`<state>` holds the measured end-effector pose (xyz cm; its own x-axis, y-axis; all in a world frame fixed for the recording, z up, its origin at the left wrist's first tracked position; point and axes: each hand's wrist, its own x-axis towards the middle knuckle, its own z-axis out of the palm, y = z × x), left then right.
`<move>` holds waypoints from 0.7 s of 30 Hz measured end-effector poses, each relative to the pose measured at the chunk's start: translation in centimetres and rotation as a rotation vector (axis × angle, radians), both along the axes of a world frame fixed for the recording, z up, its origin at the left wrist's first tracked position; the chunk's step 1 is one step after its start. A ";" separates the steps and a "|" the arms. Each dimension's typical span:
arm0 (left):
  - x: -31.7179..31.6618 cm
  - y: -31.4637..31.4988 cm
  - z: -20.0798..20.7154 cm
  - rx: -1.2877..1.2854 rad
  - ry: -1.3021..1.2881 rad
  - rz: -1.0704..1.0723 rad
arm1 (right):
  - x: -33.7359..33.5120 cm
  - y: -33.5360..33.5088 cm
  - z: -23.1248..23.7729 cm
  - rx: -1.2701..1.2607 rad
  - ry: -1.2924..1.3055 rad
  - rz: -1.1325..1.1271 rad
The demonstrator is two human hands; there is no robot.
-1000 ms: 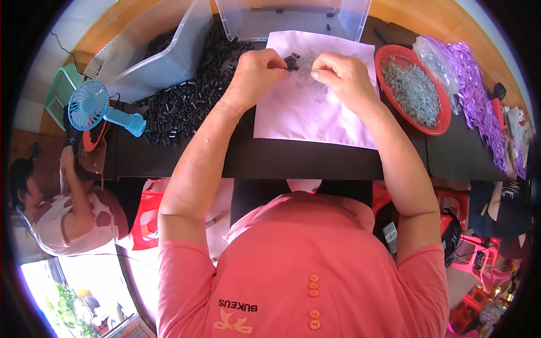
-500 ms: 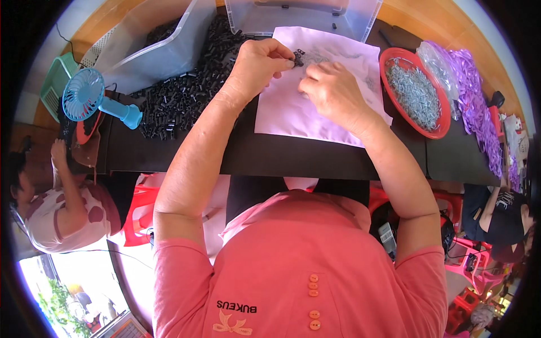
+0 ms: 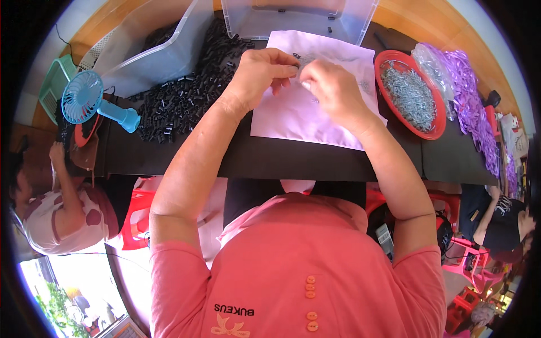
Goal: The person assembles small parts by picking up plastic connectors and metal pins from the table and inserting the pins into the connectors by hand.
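Observation:
Over a pale pink sheet (image 3: 282, 124) on the dark table, my two hands nearly meet at the fingertips. My left hand (image 3: 259, 76) pinches a small black plastic piece between thumb and forefinger. Just to its right, my right hand (image 3: 332, 90) has its fingers drawn together; whatever they hold is hidden or too small to make out. Behind the fingers, small silver metal parts (image 3: 349, 57) lie scattered on the sheet. A pile of short black tubular pieces (image 3: 174, 104) spreads left of my left hand. Right of the sheet, a red oval basket (image 3: 440, 121) holds many silver metal pieces.
Two clear plastic bins (image 3: 163, 59) (image 3: 253, 28) stand at the back. A blue handheld fan (image 3: 84, 97) is at the left. Purple strips (image 3: 473, 107) and a clear bag (image 3: 433, 67) lie beyond the basket. Other people sit at left (image 3: 62, 219) and right (image 3: 504, 225).
My right hand has come up to my left fingertips, its fingers drawn closer together. My left hand still pinches a small black piece. The whole view has shifted slightly.

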<state>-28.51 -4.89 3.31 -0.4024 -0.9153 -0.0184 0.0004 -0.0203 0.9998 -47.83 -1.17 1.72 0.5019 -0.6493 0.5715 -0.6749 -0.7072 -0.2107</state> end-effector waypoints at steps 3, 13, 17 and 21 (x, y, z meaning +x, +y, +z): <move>-0.4 0.5 0.2 0.046 0.038 -0.028 | -0.6 0.0 1.4 0.495 -0.554 0.019; -1.4 1.2 -0.1 0.144 0.123 -0.058 | -1.1 -0.4 1.6 0.631 -0.811 0.105; -1.7 1.5 0.0 0.118 0.161 -0.035 | -1.0 -0.3 2.1 0.662 -0.838 0.096; -1.5 1.4 -0.2 0.113 0.149 -0.045 | -0.8 0.0 2.1 0.515 -0.694 0.009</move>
<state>-30.06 -3.44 3.09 -0.4485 -0.8919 -0.0574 0.1451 -0.1360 0.9800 -48.61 -1.13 3.78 0.1544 -0.9093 0.3865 -0.2697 -0.4151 -0.8689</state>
